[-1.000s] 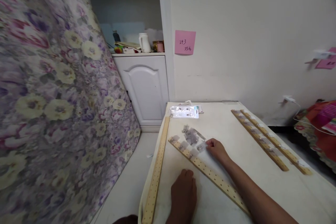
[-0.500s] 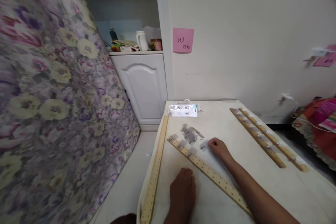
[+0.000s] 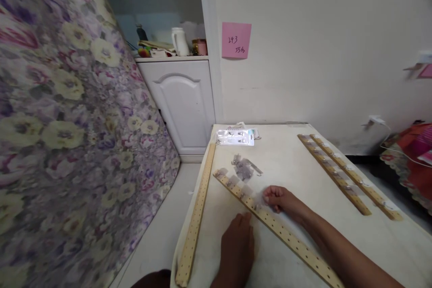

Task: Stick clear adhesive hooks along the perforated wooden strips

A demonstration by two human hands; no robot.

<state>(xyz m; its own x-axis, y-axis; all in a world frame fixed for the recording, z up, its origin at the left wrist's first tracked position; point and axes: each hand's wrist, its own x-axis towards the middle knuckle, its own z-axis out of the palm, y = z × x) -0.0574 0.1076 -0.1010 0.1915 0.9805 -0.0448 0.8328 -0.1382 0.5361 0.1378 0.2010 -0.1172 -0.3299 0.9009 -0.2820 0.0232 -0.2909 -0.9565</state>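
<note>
A long perforated wooden strip lies slanted across the white table. My right hand rests beside it with its fingers curled, pinching a small clear plastic clip over the strip. My left hand lies flat on the table just below the strip, fingers stretched toward it. Several clear clips sit along the strip's far end. A small pile of loose clips lies beyond it.
Another perforated strip runs along the table's left edge; two more strips with clips lie at the right. A clear blister pack sits at the far edge. A flowered mattress leans at the left, a white cabinet behind.
My right hand has drawn back from the clip pile toward me, carrying a clip onto the slanted strip. My left hand has edged up to the strip.
</note>
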